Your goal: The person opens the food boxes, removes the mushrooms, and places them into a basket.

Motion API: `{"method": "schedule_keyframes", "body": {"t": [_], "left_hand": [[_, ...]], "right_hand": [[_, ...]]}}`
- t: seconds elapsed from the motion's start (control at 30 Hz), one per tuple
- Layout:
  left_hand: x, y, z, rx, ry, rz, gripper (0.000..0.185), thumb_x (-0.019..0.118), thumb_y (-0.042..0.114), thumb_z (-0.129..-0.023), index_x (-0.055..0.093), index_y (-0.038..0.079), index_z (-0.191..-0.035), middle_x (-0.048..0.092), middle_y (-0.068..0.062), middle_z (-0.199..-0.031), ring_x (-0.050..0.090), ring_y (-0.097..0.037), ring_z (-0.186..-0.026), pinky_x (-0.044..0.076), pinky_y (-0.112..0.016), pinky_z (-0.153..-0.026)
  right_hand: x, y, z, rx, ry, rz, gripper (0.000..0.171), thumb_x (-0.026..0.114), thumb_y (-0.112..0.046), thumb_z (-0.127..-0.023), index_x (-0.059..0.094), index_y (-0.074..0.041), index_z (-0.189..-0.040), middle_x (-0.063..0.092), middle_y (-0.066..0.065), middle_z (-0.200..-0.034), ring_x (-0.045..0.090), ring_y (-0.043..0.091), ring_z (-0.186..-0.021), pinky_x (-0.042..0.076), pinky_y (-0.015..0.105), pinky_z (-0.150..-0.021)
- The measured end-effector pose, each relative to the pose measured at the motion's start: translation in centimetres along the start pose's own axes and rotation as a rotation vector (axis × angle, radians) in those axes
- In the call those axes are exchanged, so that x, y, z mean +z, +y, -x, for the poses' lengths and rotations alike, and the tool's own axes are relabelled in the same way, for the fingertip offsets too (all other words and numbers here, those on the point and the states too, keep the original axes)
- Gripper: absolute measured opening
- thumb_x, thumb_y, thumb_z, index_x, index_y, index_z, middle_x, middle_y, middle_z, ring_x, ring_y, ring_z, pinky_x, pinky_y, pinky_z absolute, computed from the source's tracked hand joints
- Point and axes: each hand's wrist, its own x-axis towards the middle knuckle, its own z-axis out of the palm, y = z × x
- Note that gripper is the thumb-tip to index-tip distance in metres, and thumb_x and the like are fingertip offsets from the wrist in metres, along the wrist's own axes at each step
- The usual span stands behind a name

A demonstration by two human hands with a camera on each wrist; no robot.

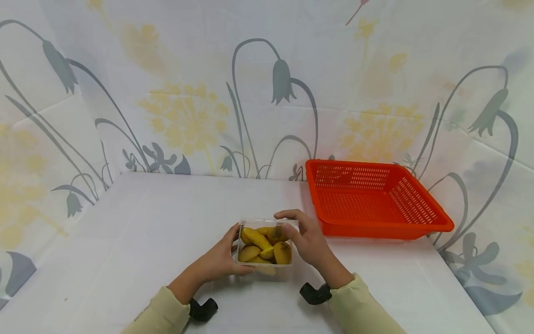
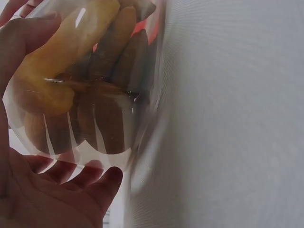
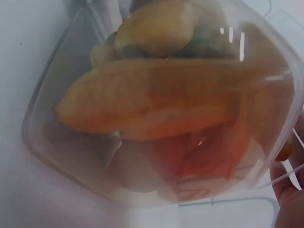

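A clear plastic container stands on the white table in front of me, filled with several yellow and brownish fruit-like pieces, some long, some rounded. My left hand grips its left side, thumb along the front and fingers round the side; in the left wrist view those fingertips curl against the clear wall. At the back right corner, my right hand holds the rim with its thumb near the top and fingers behind. Through the wall, the right wrist view shows a long orange-yellow piece.
A red perforated plastic basket stands at the back right, just beyond my right hand. White cloth covers the table, and a flower-printed curtain rises behind and at both sides. Black curved bands show at both wrists.
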Motion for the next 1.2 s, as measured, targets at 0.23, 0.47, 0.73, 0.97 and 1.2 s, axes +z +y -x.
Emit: {"method": "schedule_keyframes", "body": {"t": [0.23,0.47,0.73,0.97,1.2], "left_hand": [[0.0,0.0,-0.1,-0.024,-0.006,-0.003,0.122,0.086,0.035,-0.07,0.004,0.008,-0.155,0.017,-0.014,-0.161,0.022,-0.033,-0.148,0.029,-0.054,-0.117],[-0.1,-0.1,-0.1,0.007,-0.018,0.015,0.117,0.086,0.033,-0.07,0.008,0.015,-0.156,0.017,-0.011,-0.161,0.02,-0.034,-0.148,0.028,-0.056,-0.117],[-0.1,0.0,0.0,0.013,-0.032,0.022,0.114,0.086,0.033,-0.071,0.011,0.016,-0.155,0.018,-0.012,-0.16,0.024,-0.038,-0.146,0.03,-0.056,-0.116],[0.0,0.0,0.1,0.017,-0.018,0.024,0.111,0.086,0.033,-0.071,0.014,0.015,-0.154,0.023,-0.01,-0.159,0.026,-0.036,-0.146,0.031,-0.055,-0.116],[0.3,0.0,0.1,0.011,0.021,0.014,0.114,0.087,0.033,-0.07,0.014,0.013,-0.154,0.024,-0.011,-0.158,0.026,-0.034,-0.146,0.032,-0.055,-0.115]], "right_hand": [[-0.3,1.7,0.2,0.031,-0.071,-0.169,0.03,0.04,-0.021,-0.102,0.06,-0.007,-0.12,0.061,0.015,-0.13,0.052,0.019,-0.125,0.036,0.064,-0.106],[-0.2,3.0,0.0,0.236,-0.05,-0.33,0.051,0.032,-0.043,-0.105,0.053,-0.003,-0.129,0.054,0.017,-0.134,0.05,0.031,-0.131,0.036,0.042,-0.114],[0.2,3.4,-0.1,0.482,0.077,-0.358,0.039,0.043,-0.037,-0.103,0.052,-0.017,-0.136,0.061,0.008,-0.132,0.058,0.019,-0.124,0.048,0.026,-0.102],[0.5,4.0,-0.2,0.53,0.15,-0.342,0.047,0.049,-0.015,-0.102,0.039,-0.037,-0.143,0.063,0.008,-0.128,0.063,0.022,-0.117,0.051,0.033,-0.099],[0.5,4.1,-0.2,0.588,0.16,-0.332,0.044,0.052,-0.015,-0.1,0.047,-0.033,-0.14,0.062,0.009,-0.13,0.064,0.025,-0.116,0.053,0.036,-0.097]]}}
